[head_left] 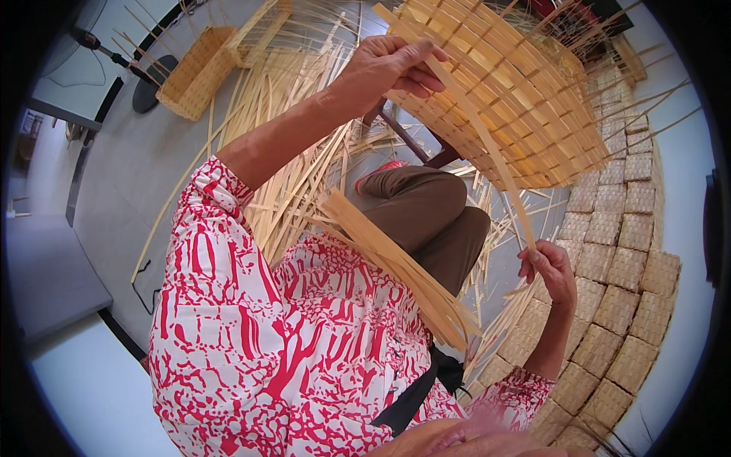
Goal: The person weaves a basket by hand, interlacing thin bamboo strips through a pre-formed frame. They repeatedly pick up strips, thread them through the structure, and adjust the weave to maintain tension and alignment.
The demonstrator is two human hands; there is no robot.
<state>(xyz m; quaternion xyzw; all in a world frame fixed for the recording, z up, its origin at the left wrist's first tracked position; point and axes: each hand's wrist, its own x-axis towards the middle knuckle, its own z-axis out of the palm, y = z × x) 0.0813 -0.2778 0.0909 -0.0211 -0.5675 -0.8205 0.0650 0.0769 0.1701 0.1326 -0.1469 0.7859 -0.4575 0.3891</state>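
My left hand [396, 67] pinches one end of a long flat bamboo strip [487, 137] between thumb and fingers. Lower down on the right, my right hand [550, 270] pinches the same strip near its other end. The strip runs slantwise between them, fairly straight, in front of a part-woven bamboo panel [525, 91]. Loose strip ends stick out around that panel, which is tilted above a dark wooden frame [415, 137]. Across my lap lies a bundle of wide bamboo strips [403, 266].
Many loose strips [297, 137] cover the grey floor. A woven box with upright ends [198, 72] stands at the far left, near a fan's base [154, 84]. Stacks of small woven baskets [601, 320] line the right wall. A grey box-like piece [57, 274] is at left.
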